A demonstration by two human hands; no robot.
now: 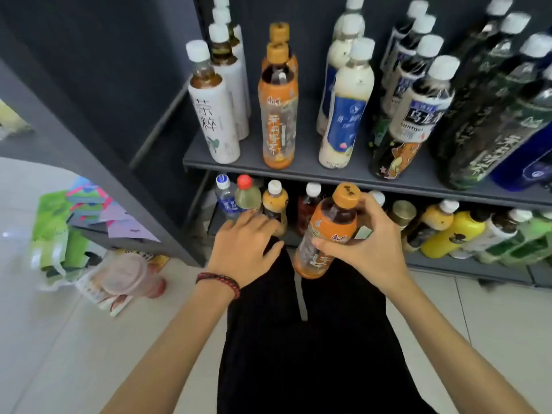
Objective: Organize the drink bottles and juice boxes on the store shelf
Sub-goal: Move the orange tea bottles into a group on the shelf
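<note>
The left hand (pixel 245 243), wearing a red braided bracelet (pixel 219 282), is stretching palm-down with its fingers loose, holding nothing. Its fingertips are lying just below a red-capped pale green plastic bottle (pixel 248 195) on the lower tier of the dark grey metal shelf (pixel 304 171). To its right, the right hand (pixel 361 243) is wrapping fingers and thumb around an orange-capped, orange-labelled plastic tea bottle (pixel 325 234), holding it tilted before that lower tier, below two matching orange bottles (pixel 279 115) standing on the tier above.

"茶粹" in large dark characters on white-labelled bottle (pixel 213 115), "SUNTORY" beneath "乌龙茶" on dark tea bottle (pixel 418 115), label characters on lower orange bottle (pixel 325 231) too blurred to read
</note>
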